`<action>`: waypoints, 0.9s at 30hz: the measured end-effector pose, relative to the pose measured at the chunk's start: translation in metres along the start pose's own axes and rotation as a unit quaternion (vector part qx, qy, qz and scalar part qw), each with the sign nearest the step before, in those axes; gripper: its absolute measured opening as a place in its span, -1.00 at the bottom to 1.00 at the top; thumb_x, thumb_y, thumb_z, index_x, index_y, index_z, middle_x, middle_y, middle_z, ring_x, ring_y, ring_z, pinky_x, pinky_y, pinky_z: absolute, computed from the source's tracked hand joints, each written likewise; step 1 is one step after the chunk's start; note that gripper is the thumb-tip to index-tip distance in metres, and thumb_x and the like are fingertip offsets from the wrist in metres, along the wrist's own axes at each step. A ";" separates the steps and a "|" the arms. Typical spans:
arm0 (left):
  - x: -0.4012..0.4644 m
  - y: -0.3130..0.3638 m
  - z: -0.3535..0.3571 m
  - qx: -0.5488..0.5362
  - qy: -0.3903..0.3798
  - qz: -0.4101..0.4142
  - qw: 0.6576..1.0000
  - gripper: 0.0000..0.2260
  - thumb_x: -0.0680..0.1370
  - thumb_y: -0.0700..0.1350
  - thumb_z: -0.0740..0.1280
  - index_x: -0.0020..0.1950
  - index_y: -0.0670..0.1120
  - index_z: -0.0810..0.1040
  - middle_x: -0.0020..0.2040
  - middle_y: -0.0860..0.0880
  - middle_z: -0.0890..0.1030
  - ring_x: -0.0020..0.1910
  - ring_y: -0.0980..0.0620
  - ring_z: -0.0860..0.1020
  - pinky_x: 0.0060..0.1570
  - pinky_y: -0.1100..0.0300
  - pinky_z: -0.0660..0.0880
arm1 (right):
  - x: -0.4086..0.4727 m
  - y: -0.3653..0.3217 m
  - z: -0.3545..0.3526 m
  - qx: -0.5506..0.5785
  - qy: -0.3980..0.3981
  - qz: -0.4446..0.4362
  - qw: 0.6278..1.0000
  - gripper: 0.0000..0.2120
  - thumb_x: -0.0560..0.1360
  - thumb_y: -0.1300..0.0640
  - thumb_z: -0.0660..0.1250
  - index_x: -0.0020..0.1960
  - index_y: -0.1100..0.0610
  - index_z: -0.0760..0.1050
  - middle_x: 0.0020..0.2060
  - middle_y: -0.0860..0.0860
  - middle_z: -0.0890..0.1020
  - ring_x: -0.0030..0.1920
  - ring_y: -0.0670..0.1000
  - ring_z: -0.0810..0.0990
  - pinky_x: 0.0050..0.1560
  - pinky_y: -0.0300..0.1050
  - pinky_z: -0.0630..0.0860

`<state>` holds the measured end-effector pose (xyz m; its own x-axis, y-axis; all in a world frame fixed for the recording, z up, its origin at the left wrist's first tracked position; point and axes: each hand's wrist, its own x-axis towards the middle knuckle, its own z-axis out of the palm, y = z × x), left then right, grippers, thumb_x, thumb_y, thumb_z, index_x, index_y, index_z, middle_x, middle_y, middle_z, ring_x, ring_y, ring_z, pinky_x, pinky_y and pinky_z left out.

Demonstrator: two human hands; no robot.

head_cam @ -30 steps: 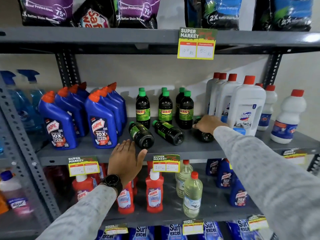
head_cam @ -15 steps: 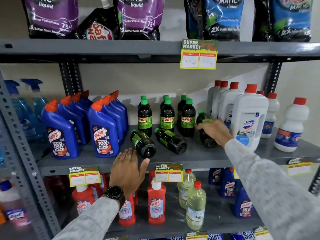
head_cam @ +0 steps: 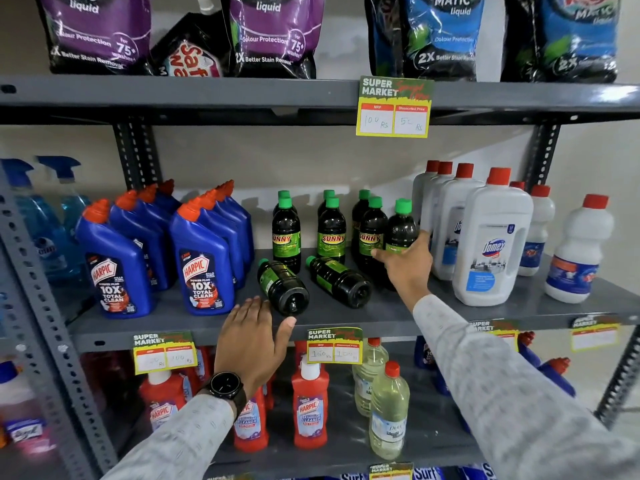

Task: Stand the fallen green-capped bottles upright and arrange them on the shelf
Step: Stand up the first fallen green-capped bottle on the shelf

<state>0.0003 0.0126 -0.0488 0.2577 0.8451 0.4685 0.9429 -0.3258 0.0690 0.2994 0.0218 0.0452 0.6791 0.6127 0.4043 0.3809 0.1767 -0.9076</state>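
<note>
On the grey middle shelf [head_cam: 346,320] stand several dark bottles with green caps and green labels [head_cam: 331,230] in rows. Two more lie on their sides in front: one at the left [head_cam: 282,287] with its base toward me, one to its right [head_cam: 337,282]. My right hand [head_cam: 408,268] grips the lower body of another green-capped bottle [head_cam: 401,226], held upright at the right end of the row, beside the white bottles. My left hand [head_cam: 252,341] hovers with fingers spread at the shelf's front edge, just below the left fallen bottle, holding nothing.
Blue toilet-cleaner bottles [head_cam: 204,258] crowd the shelf's left part; white red-capped bottles [head_cam: 491,244] stand at the right. Detergent pouches [head_cam: 273,32] fill the shelf above. Red bottles [head_cam: 310,407] and pale bottles [head_cam: 388,410] sit below. Price tags [head_cam: 334,346] hang on the shelf edges.
My right hand has lifted the rightmost fallen bottle from lying flat to upright next to the standing row. My left hand stays near the shelf edge.
</note>
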 end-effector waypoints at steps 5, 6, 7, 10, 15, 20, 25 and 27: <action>0.000 0.000 0.001 0.003 -0.003 -0.003 1.000 -0.24 0.65 0.34 -0.12 0.39 -0.20 0.54 0.39 -0.22 0.59 0.42 -0.19 0.52 0.48 -0.12 0.38 | -0.002 0.017 0.000 -0.013 -0.008 -0.007 1.000 -0.28 0.23 0.11 0.74 0.18 0.07 0.34 0.09 0.02 0.64 0.09 0.05 0.62 0.13 -0.12 0.54; 0.000 0.001 0.002 0.003 -0.001 -0.004 1.000 -0.24 0.65 0.34 -0.13 0.39 -0.20 0.55 0.39 -0.23 0.59 0.42 -0.19 0.52 0.48 -0.12 0.39 | -0.001 0.020 0.000 -0.009 -0.014 -0.012 1.000 -0.27 0.22 0.10 0.74 0.20 0.08 0.35 0.11 0.02 0.64 0.09 0.04 0.62 0.14 -0.12 0.53; 0.000 0.001 0.001 0.004 0.000 -0.005 1.000 -0.24 0.65 0.34 -0.13 0.38 -0.20 0.55 0.39 -0.23 0.59 0.41 -0.19 0.52 0.48 -0.12 0.39 | 0.000 0.023 -0.001 -0.005 -0.023 -0.015 1.000 -0.26 0.23 0.09 0.74 0.22 0.07 0.35 0.13 0.02 0.64 0.10 0.03 0.62 0.15 -0.11 0.53; -0.001 0.002 0.001 0.006 -0.003 -0.004 1.000 -0.25 0.66 0.34 -0.11 0.37 -0.20 0.56 0.38 -0.22 0.60 0.40 -0.19 0.54 0.46 -0.11 0.40 | 0.004 0.036 -0.008 0.010 -0.071 -0.007 0.997 -0.24 0.27 0.08 0.72 0.31 0.07 0.36 0.15 -0.04 0.64 0.13 -0.01 0.62 0.19 -0.08 0.53; -0.001 0.003 0.001 0.010 0.000 -0.007 1.000 -0.28 0.66 0.33 -0.08 0.37 -0.19 0.56 0.38 -0.21 0.60 0.40 -0.17 0.54 0.47 -0.09 0.39 | 0.011 0.043 -0.018 0.113 -0.149 0.046 0.981 -0.45 0.44 0.40 0.45 0.35 0.08 0.42 0.12 0.03 0.67 0.17 0.05 0.63 0.12 -0.10 0.54; -0.001 0.004 0.000 0.012 0.000 -0.007 1.000 -0.28 0.66 0.33 -0.08 0.37 -0.19 0.57 0.37 -0.20 0.61 0.39 -0.17 0.55 0.46 -0.09 0.40 | 0.012 0.050 -0.017 0.121 -0.131 0.058 0.982 -0.39 0.45 0.31 0.53 0.43 0.06 0.43 0.17 -0.01 0.69 0.21 0.04 0.64 0.32 0.10 0.53; -0.002 0.004 -0.002 0.014 -0.002 -0.008 1.000 -0.29 0.66 0.32 -0.06 0.36 -0.19 0.58 0.36 -0.21 0.62 0.38 -0.18 0.56 0.44 -0.10 0.42 | 0.005 0.045 -0.016 0.071 -0.132 -0.003 0.989 -0.38 0.30 0.18 0.70 0.26 0.03 0.51 0.09 -0.03 0.72 0.10 0.00 0.71 0.20 0.12 0.63; -0.002 0.004 -0.002 0.015 -0.003 -0.008 1.000 -0.29 0.66 0.32 -0.06 0.35 -0.20 0.58 0.35 -0.22 0.62 0.37 -0.18 0.57 0.44 -0.10 0.43 | 0.007 0.048 -0.016 0.064 -0.136 -0.019 0.988 -0.37 0.25 0.08 0.72 0.24 0.02 0.54 0.09 -0.02 0.73 0.10 0.01 0.72 0.18 0.16 0.64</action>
<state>0.0033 0.0091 -0.0477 0.2446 0.8526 0.4618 0.9525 -0.3004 0.0502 0.3324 0.0223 0.0065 0.4654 0.7848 0.4092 0.3090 0.2892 -0.9060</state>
